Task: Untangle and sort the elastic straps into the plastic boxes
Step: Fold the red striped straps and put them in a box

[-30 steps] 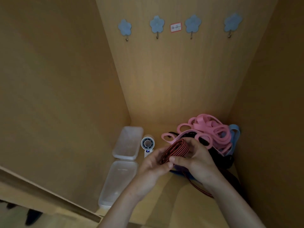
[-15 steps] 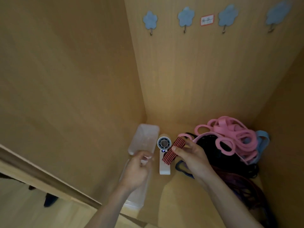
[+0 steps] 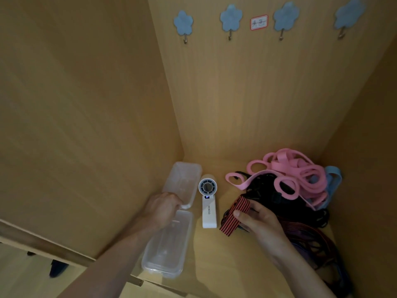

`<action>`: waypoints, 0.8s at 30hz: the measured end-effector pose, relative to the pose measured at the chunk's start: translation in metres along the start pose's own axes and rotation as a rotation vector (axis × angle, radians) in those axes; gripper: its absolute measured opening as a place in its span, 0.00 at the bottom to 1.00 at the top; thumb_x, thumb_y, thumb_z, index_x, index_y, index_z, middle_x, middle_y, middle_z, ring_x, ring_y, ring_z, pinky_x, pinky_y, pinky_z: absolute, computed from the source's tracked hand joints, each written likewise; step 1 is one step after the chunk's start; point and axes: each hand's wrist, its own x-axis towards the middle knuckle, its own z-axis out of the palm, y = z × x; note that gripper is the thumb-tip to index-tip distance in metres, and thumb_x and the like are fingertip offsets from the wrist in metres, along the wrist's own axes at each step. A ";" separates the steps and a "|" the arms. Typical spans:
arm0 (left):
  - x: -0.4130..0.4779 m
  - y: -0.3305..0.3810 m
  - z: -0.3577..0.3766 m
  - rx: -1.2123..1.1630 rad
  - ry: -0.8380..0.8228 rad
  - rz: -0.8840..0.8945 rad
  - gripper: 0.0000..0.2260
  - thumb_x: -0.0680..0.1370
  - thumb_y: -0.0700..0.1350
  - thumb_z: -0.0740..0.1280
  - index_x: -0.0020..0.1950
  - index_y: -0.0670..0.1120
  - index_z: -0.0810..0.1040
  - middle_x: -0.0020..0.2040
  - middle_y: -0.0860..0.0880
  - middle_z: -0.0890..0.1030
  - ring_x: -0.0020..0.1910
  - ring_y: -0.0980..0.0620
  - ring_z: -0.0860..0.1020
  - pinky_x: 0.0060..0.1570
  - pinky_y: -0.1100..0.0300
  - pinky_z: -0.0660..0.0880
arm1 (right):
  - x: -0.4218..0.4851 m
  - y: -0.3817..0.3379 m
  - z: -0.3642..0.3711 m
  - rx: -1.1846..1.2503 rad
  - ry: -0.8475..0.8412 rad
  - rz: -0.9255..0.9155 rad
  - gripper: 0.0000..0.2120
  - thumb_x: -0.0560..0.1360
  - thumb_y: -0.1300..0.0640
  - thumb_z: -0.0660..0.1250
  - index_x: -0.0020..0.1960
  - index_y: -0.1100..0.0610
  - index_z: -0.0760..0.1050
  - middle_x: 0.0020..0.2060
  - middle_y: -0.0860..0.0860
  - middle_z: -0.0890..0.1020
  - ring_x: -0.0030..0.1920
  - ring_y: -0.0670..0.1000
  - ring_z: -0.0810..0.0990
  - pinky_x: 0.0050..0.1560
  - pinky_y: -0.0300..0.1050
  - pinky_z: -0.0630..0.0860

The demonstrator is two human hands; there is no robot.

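Red-and-black striped strap (image 3: 235, 216), folded flat, sits pinched between the thumb and fingers of my right hand (image 3: 260, 220), just beside the white handheld fan (image 3: 208, 201). My left hand (image 3: 163, 208) grips the near end of the far plastic box (image 3: 182, 179); the near plastic box (image 3: 167, 246) lies under my wrist. Pink straps (image 3: 296, 171) top the tangled pile on the right

Inside a wooden cupboard, prob. at home: laminate walls (image 3: 86, 104) left, right & far. Four blue flower hooks (image 3: 231, 18) w/ a small label (image 3: 259, 22) on far wall; handheld fan (image 3: 208, 203) on shelf (image 3: 225, 254).
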 end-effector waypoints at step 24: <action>0.003 -0.003 -0.019 0.037 -0.083 0.037 0.07 0.77 0.42 0.61 0.43 0.47 0.77 0.42 0.50 0.82 0.44 0.47 0.81 0.44 0.50 0.78 | -0.015 0.014 -0.017 0.009 -0.027 0.006 0.14 0.74 0.64 0.73 0.58 0.59 0.80 0.52 0.55 0.86 0.58 0.55 0.83 0.66 0.53 0.76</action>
